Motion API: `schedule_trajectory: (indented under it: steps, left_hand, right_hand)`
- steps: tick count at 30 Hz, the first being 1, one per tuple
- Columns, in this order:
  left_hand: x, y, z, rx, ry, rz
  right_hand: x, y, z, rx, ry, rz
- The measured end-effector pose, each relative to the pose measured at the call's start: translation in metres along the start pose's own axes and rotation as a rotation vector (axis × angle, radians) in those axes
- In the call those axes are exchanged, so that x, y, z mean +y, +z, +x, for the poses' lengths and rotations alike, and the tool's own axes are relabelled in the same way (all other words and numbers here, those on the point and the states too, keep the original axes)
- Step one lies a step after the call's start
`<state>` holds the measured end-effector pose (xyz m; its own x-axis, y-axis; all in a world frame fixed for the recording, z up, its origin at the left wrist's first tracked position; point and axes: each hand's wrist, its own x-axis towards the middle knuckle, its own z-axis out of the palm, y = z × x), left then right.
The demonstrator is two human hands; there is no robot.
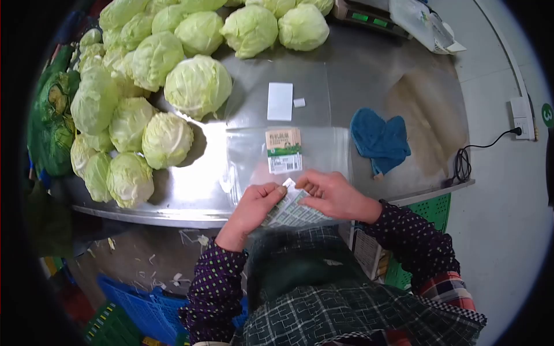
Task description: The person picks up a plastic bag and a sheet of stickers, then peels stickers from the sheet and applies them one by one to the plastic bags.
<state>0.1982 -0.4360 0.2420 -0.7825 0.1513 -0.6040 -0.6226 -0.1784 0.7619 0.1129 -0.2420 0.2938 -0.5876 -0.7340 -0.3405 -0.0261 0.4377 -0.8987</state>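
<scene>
My left hand pinches a sheet of small green-and-white printed stickers between thumb and fingers, close to my apron at the table's front edge. At the sheet's upper right side, my right hand has curled fingers, with its thumb against the sheet. Whether a single sticker is between those fingertips is too small to tell. Just beyond both hands, a printed label card with a green band and barcode lies on clear plastic bags.
Several pale green cabbages are heaped at the left and back of the metal table. A white card lies behind the bags, a blue cloth to the right. A scale stands at the back; blue crates sit below.
</scene>
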Motion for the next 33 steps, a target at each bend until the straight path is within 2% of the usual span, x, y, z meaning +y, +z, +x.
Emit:
schedule_trajectory:
  steps: [1, 3, 4, 6, 9, 16, 18, 21, 22, 24, 27, 28, 30, 31, 33]
  left_hand:
    - [0.004, -0.001, -0.003, -0.031, -0.006, -0.015]
    - [0.017, 0.000, -0.003, -0.069, -0.003, -0.011]
    - [0.020, 0.003, -0.005, -0.067, 0.006, -0.014]
    - [0.020, 0.004, -0.006, -0.069, 0.014, -0.019]
    - [0.020, 0.004, -0.003, -0.066, -0.006, -0.043]
    - [0.020, 0.008, -0.004, -0.047, -0.037, -0.049]
    - [0.018, 0.007, -0.004, -0.048, -0.041, -0.041]
    - [0.015, 0.003, -0.002, -0.042, -0.025, -0.016]
    - [0.014, 0.001, -0.003, 0.015, -0.008, 0.003]
    - [0.013, 0.000, -0.006, 0.067, 0.004, 0.023]
    - [0.012, 0.000, -0.006, -0.014, 0.085, 0.040]
    - [0.001, -0.001, 0.001, -0.029, 0.121, 0.110]
    - [-0.010, -0.004, 0.005, -0.033, 0.143, 0.193]
    - [-0.012, -0.005, 0.004, -0.032, 0.140, 0.192]
    - [-0.012, -0.003, 0.007, -0.016, 0.300, 0.371]
  right_hand:
    - [0.005, 0.006, -0.002, -0.008, 0.012, 0.007]
    - [0.013, 0.010, 0.000, 0.147, -0.147, -0.056]
    - [0.014, 0.010, -0.001, 0.156, -0.145, -0.051]
    - [0.013, 0.010, -0.005, 0.220, -0.392, -0.398]
    - [0.005, 0.013, -0.012, 0.325, -0.443, -0.496]
    - [0.010, 0.019, -0.017, 0.327, -0.376, -0.427]
    - [0.011, 0.019, -0.017, 0.333, -0.480, -0.478]
    - [0.001, 0.021, -0.017, 0.403, -0.451, -0.430]
    - [-0.001, 0.012, -0.013, 0.404, -0.453, -0.434]
    - [-0.001, -0.016, 0.003, 0.502, 0.044, -0.032]
    - [0.049, -0.023, 0.049, 0.518, 0.061, -0.053]
    - [0.047, -0.029, 0.053, 0.521, 0.054, -0.053]
    - [0.043, -0.038, 0.056, 0.587, 0.251, -0.559]
    - [0.045, -0.037, 0.052, 0.584, 0.253, -0.557]
    - [0.046, -0.039, 0.040, 0.516, -0.070, -0.807]
